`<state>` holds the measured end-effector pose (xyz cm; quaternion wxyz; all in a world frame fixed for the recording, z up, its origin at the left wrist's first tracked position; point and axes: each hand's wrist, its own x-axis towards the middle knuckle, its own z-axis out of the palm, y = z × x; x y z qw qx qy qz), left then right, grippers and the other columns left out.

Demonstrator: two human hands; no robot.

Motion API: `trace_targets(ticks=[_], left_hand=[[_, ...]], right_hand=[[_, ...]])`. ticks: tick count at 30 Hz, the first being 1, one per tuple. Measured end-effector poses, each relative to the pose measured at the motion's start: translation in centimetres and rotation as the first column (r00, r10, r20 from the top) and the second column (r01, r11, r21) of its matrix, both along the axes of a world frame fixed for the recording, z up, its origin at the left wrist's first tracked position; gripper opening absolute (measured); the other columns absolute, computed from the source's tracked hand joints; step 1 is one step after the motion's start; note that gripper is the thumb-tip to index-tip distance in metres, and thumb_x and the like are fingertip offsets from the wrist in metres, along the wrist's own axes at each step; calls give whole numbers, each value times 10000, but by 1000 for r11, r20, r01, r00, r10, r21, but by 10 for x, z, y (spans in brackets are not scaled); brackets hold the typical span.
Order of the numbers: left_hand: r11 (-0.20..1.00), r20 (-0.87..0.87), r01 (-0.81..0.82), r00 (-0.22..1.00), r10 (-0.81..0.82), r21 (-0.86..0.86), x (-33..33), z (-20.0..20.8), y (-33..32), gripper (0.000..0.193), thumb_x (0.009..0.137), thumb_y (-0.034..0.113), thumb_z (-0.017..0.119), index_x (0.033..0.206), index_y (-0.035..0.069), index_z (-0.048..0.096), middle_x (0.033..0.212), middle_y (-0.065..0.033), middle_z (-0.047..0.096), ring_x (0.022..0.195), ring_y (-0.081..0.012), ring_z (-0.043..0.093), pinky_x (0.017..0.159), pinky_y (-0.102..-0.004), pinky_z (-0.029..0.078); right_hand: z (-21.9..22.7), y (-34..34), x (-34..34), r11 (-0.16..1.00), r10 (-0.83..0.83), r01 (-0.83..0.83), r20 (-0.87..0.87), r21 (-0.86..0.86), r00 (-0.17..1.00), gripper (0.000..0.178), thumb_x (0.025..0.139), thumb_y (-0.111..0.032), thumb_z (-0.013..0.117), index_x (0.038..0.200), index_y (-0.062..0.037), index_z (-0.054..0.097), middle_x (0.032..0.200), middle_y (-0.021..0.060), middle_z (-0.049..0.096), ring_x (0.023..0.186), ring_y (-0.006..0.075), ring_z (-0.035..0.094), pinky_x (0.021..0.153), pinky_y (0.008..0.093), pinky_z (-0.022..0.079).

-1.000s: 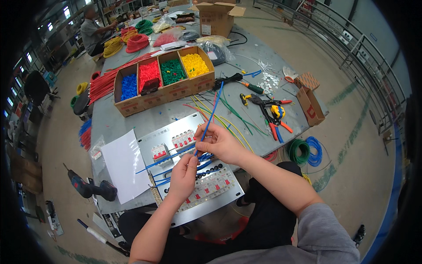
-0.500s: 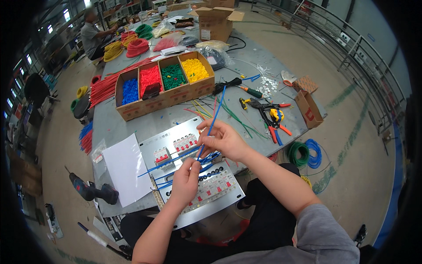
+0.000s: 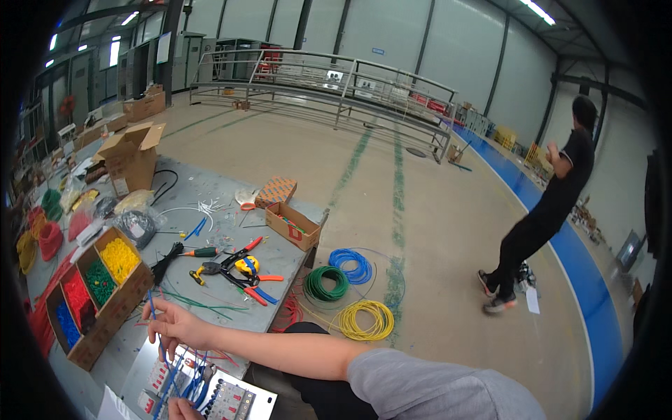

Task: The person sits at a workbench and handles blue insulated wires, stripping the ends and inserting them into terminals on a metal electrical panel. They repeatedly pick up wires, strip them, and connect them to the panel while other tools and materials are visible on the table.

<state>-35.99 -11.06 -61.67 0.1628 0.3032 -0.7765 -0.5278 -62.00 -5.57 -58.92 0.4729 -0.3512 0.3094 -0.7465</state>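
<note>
My right hand (image 3: 178, 327) pinches a blue wire (image 3: 152, 308) whose free end sticks up past the fingers. My left hand (image 3: 183, 409), cut off by the lower edge, has its fingers closed on the lower part of the wire. Beneath both hands lies a metal mounting plate (image 3: 264, 397). It carries rows of white circuit breakers (image 3: 227, 402) with red levers, and several blue wires (image 3: 203, 371) curve between the rows. Part of the plate is outside the picture.
A divided cardboard box (image 3: 94, 350) of coloured caps stands left of my right hand. Beyond lie pliers (image 3: 241, 269), a tape measure (image 3: 247, 265) and a small open box (image 3: 294, 225). Wire coils (image 3: 364, 320) lie on the floor. A person (image 3: 546, 203) in dark clothes walks at right.
The view has swung up and to the right, bringing the floor, railing and walking person into sight. My hands now appear at the lower left, the right hand still holding the blue wire.
</note>
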Motion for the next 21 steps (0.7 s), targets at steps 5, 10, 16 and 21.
trace_targets(ticks=[5, 10, 16, 21], left_hand=[[996, -92, 1, 996, -10, -92, -5, 12, 20, 444, 1092, 346, 489, 943, -59, 590, 763, -154, 548, 712, -272, 478, 679, -422, 424], [999, 0, 35, 999, -35, -37, 7, 10, 5, 446, 1096, 337, 479, 942, -68, 584, 793, -164, 554, 748, -276, 488, 711, -423, 432], [999, 21, 40, 999, -40, -23, 0, 5, 13, 437, 1098, 317, 475, 940, -78, 572, 818, -202, 562, 771, -310, 489, 753, -447, 434], [991, -110, 55, 993, -41, 123, 6, -24, 5, 366, 1108, 307, 478, 839, 60, 497, 697, -13, 433, 637, -136, 420, 564, -318, 356]], right_hand=[[-35, -6, -6, 982, -129, 95, -209, -164, 969, 221, 1068, -232, 576, 1196, -119, 435, 914, 74, 647, 674, 234, 752, 455, 259, 564], [14, 10, 6, 999, -44, 45, -51, 1, 998, 213, 1072, -233, 566, 1192, -117, 432, 902, 81, 652, 670, 241, 755, 448, 252, 556], [-5, 10, 0, 995, -104, 104, -85, -8, 991, 202, 1068, -207, 557, 1200, -123, 429, 888, 84, 652, 661, 237, 751, 435, 250, 533], [5, 11, 2, 994, -106, 102, -92, -42, 990, 214, 1077, -253, 553, 1199, -138, 422, 874, 86, 649, 638, 246, 742, 417, 248, 512]])
